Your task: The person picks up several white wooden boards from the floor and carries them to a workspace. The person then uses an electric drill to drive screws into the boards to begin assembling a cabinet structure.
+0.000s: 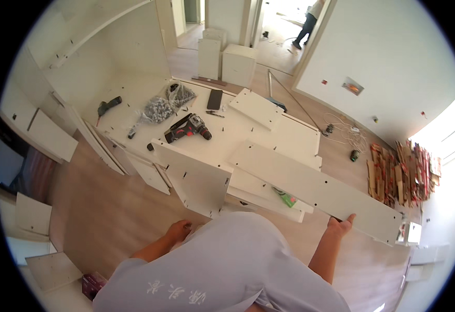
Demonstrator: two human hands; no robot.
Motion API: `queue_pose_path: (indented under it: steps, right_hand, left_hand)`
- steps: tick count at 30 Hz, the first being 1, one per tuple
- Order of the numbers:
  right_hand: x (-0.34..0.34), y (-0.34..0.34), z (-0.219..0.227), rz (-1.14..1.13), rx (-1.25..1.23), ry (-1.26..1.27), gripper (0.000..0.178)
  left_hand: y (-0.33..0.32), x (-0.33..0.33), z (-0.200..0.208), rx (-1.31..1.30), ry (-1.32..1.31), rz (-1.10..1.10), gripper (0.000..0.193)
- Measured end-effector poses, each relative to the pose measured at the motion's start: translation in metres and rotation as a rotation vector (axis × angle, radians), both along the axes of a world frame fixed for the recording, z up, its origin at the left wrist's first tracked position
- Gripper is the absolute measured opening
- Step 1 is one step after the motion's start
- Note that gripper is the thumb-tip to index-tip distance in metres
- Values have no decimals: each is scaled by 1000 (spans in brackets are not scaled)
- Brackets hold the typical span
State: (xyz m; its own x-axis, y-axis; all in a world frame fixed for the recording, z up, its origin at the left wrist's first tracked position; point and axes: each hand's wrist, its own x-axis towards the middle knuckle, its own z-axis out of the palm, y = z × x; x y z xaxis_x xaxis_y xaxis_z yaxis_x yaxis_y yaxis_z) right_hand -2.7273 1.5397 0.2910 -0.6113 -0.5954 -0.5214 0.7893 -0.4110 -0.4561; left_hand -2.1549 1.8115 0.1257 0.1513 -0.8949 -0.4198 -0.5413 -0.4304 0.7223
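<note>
A long white panel [290,174] with dark holes slants across the right half, over other white boards. My right hand [341,224] grips its near edge toward the right end, one finger lying along the top face. My left hand [179,230] hangs low over the floor with curled fingers; what they hold, if anything, I cannot make out. Just beyond it, an upright white board [196,179] with several fittings stands on edge. On the large white panel [284,138] rest a black-and-red cordless drill [188,128], plastic bags of small hardware [159,108] and a dark flat rectangular object [214,99].
A small screwdriver-like power tool [109,106] lies in the open cabinet at left. A smaller white board [256,108] lies behind the long panel. White boxes [239,65] stand near the doorway. Cardboard strips [404,174] and a coiled cable [349,135] lie at right. A person [309,26] stands beyond the doorway.
</note>
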Motion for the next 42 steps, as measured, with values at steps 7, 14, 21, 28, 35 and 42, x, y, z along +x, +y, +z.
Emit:
queue_pose_path:
  steps: [7,14,21,28,35,42]
  right_hand:
    - [15,-87,-62,240,147,-147,41]
    - [6,-108,-132,429,214,-221,34]
    - [21,-99,-158,641,246,-185,30]
    - [35,-92,-161,864,343,-179,20]
    - [43,-80,-174,974,482,-211,18]
    - [44,-102,-168,1064,479,-147,17]
  left_hand:
    - [55,-64,-26,154,-147,275,32]
    - [94,-129,-37,149,-180,235,31]
    - [62,-147,-43,301,-83,307,38]
    - [27,-148,-28,265,61,383,43]
    - [7,-137,-22,362,-74,301,41]
    - [0,-136,-12,324,-48,316,41]
